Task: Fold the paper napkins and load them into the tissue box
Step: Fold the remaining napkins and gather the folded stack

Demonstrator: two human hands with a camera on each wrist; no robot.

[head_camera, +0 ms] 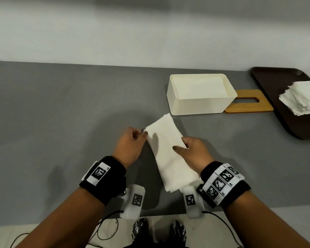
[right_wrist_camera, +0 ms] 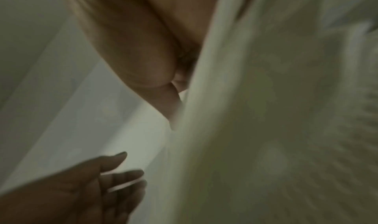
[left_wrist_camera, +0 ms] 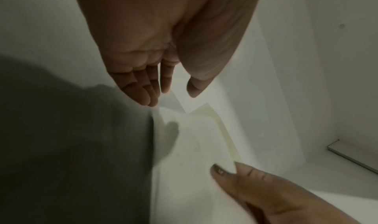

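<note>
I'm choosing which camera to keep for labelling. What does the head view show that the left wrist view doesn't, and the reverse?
Only the head view shows the open tissue box, its wooden lid beside it, the napkin stack on the dark tray, and both wristbands.

Only the left wrist view shows the left hand from the palm side, its fingers straight, clear of the paper.

Both show the folded napkin and the right hand gripping it.

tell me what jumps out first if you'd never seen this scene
A long folded napkin at the centre, held by the right hand, with the left hand at its far corner. Behind sits an open cream box, its wooden lid beside it, and a napkin stack on a dark tray.
</note>
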